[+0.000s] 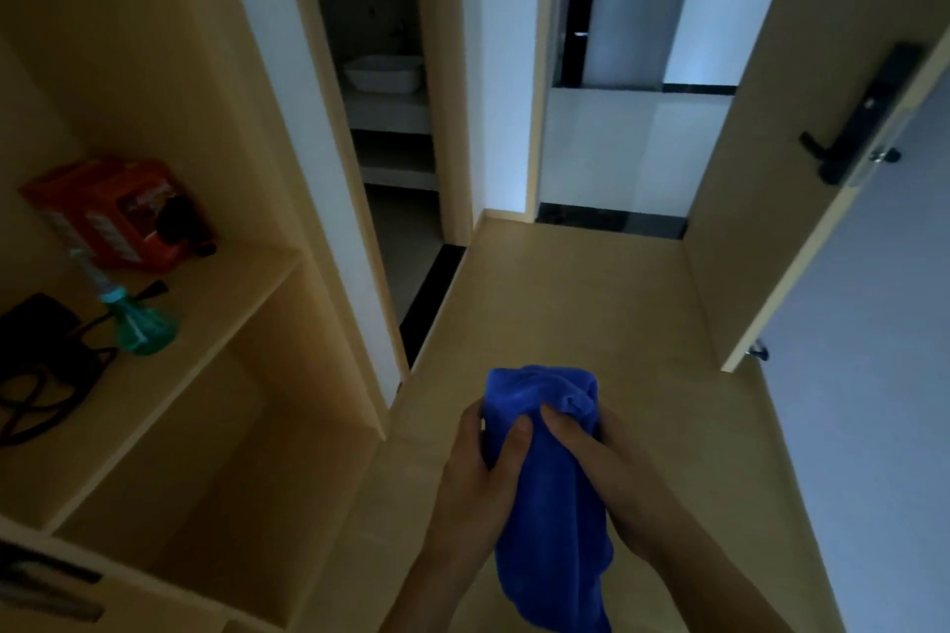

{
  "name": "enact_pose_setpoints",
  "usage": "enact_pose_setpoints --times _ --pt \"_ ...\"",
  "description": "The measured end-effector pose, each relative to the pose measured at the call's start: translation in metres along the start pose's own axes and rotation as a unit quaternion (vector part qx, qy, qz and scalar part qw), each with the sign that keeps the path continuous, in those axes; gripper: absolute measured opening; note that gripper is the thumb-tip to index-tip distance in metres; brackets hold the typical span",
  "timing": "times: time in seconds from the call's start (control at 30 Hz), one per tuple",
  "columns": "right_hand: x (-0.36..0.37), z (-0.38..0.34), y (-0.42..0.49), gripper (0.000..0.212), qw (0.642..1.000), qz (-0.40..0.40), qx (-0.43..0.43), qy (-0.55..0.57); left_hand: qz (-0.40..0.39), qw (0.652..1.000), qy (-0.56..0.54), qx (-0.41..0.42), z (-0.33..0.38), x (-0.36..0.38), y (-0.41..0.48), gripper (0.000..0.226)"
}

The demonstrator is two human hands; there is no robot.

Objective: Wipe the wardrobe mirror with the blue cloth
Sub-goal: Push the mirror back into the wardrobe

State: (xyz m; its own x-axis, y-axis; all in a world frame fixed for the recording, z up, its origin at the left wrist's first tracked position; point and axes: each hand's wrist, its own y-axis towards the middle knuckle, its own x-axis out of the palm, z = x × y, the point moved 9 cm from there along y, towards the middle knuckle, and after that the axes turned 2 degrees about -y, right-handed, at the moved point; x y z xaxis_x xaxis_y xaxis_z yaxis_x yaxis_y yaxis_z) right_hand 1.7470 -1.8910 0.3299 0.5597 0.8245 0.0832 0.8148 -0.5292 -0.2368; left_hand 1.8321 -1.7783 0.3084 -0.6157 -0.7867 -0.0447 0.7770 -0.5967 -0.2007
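Note:
A blue cloth hangs bunched between both hands low in the middle of the head view, over the wooden floor. My left hand grips its left side, thumb pressed into the fabric. My right hand grips the right side, thumb on the front. The cloth's lower end droops towards the bottom edge of the frame. I cannot make out a wardrobe mirror with certainty; a tall pale panel runs along the wardrobe's side at the left.
Open wooden shelves on the left hold a red box, a teal spray bottle and black cables. A bathroom doorway lies ahead. An open door with a black handle stands at the right.

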Motion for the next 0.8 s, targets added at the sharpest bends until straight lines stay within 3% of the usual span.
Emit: enact_pose_setpoints --times 0.27,0.37,0.47,0.6,0.8 --pt "-0.108 0.01 -0.042 0.042 0.992 0.113 -0.011 0.051 -0.132 0.991 0.009 -0.022 -0.006 0.114 -0.006 0.074" --pt "-0.141 0.015 -0.064 0.041 0.984 0.167 -0.011 0.067 -0.186 0.982 0.026 -0.03 -0.008 0.152 -0.009 0.074" --pt "-0.17 0.02 -0.088 0.043 0.97 0.23 -0.009 0.074 -0.245 0.968 0.04 -0.028 -0.011 0.189 -0.014 0.059" --pt "-0.204 0.03 -0.121 0.039 0.944 0.319 0.002 0.09 -0.332 0.942 0.049 -0.025 -0.011 0.238 -0.025 0.068" --pt "-0.232 0.045 -0.173 0.05 0.884 0.455 0.011 0.109 -0.476 0.876 0.083 -0.006 -0.017 0.299 -0.043 0.065"
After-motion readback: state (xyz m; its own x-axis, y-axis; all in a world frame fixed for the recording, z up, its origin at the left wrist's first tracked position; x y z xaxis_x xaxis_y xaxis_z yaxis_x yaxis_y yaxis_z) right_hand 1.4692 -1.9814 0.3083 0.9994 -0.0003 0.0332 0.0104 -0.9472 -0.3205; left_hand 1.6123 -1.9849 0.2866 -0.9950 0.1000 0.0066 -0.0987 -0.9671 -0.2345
